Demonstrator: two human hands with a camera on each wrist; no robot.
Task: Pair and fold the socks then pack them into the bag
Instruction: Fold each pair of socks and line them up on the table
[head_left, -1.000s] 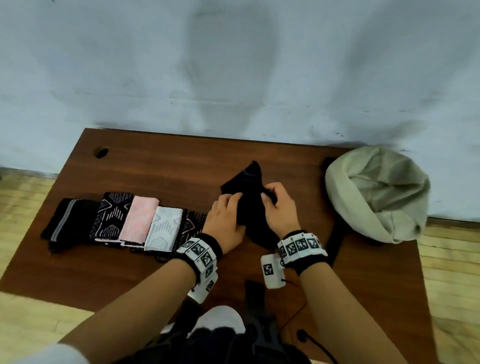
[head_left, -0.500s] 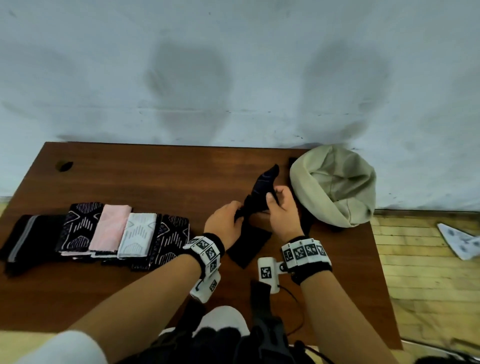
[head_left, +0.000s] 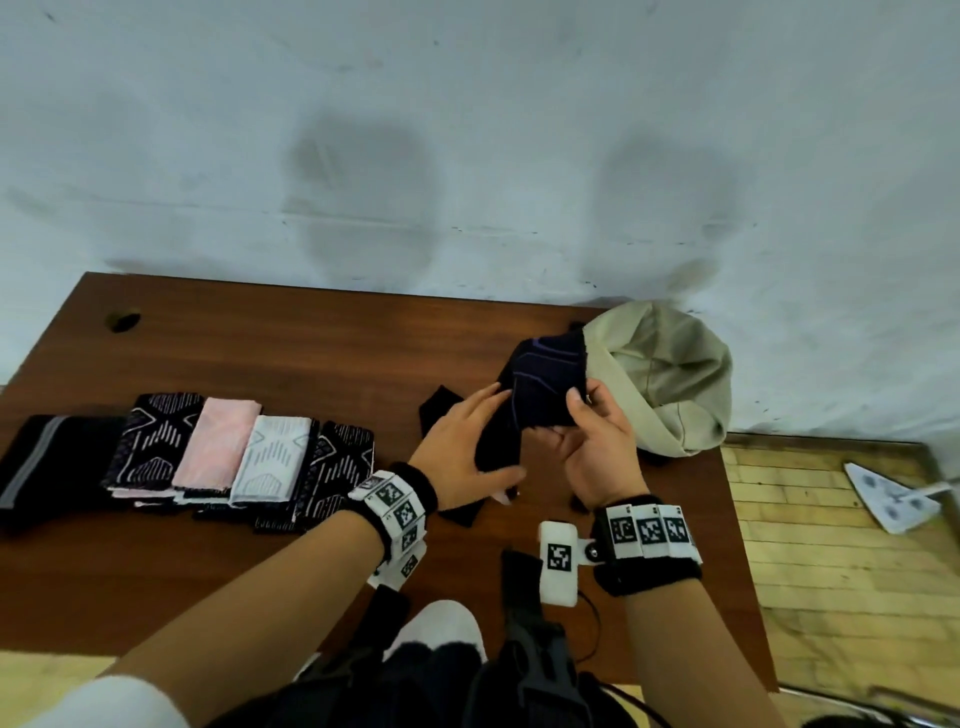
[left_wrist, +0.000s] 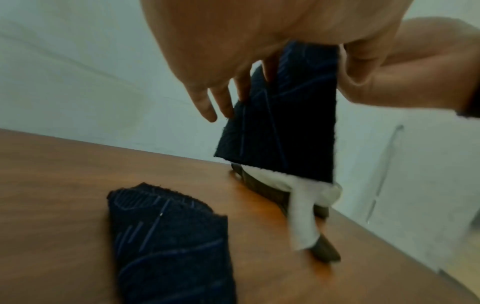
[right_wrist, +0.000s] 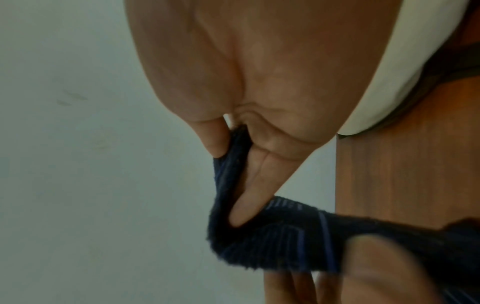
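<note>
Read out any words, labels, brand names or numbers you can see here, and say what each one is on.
No readable words, brand names or numbers in any view.
The wristbands carry black-and-white square marker codes, patterns, not text.
The white block by the right wrist bears one such code.
The dark sock and the folded socks show only woven lines.
The bag is plain.

Noted dark navy sock with purple lines; beige bag; reddish-brown bench; folded pink pair; white patterned pair.

A matt, fuzzy knit is seen on the dark sock, soft beige cloth on the bag, and smooth, faintly glossy wood on the table.
</note>
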